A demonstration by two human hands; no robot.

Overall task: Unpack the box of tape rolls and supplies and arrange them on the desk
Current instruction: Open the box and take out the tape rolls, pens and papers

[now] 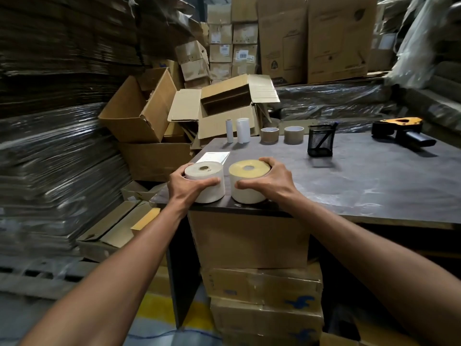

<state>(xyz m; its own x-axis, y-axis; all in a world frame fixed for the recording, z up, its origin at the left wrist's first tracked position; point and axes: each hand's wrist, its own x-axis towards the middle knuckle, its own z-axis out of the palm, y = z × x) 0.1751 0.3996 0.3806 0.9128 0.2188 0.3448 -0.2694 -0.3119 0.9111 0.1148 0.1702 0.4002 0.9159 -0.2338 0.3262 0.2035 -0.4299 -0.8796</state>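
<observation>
Left hand [185, 187] wraps the squat white paper roll [205, 182]; right hand [265, 182] clasps the yellow-topped cream roll [249, 184]. Both stand upright, just apart, at the dark wooden desk [361, 181] near corner, probably being lined up as a pair.

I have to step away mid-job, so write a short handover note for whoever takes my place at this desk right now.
Left hand grips the wide white paper roll; right hand grips the wide yellow-topped roll. Both rolls stand side by side at the near corner of the dark desk.

Already set out along the far edge: two slim white rolls, two brown tape rolls, a black mesh pen holder, a yellow-and-black tape dispenser. A white paper sheet lies behind the left roll.

Left: release both rolls, then fetch any remaining supplies; the box being unpacked is not identifiable here.
</observation>
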